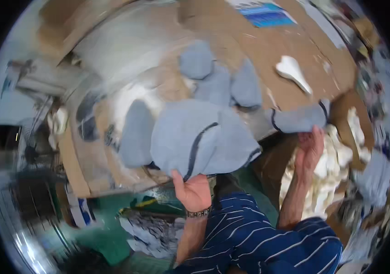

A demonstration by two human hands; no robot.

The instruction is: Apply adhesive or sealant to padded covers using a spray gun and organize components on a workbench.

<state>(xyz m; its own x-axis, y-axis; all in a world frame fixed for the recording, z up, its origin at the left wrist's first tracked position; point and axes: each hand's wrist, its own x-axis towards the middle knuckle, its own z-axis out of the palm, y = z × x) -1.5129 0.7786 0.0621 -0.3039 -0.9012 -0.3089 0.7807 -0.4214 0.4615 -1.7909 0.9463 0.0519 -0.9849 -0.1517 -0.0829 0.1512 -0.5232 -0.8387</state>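
- Clamped on a large grey-blue fabric piece (202, 141), the left hand (194, 192) has its grip closed at the lower edge, thumb up against the cloth, holding it up in front of the person above the table (268, 50).
- That piece is a soft, rounded, matte panel with a dark line of trim curving down its middle and another dark edge at its lower right corner.
- Closed on a smaller grey-blue fabric piece (298, 119), the right hand (309, 148) pinches it from below with the fingers; this one is long and narrow, with dark trim at both ends.
- More grey-blue pieces (218, 75) of the same cloth lie scattered on the brown table just beyond the two held ones.
- White stuffing (330, 169) is heaped just right of the right hand.
- A white shaped scrap (292, 71) lies farther back on the table.
- A beaded bracelet (198, 213) sits on the left wrist.
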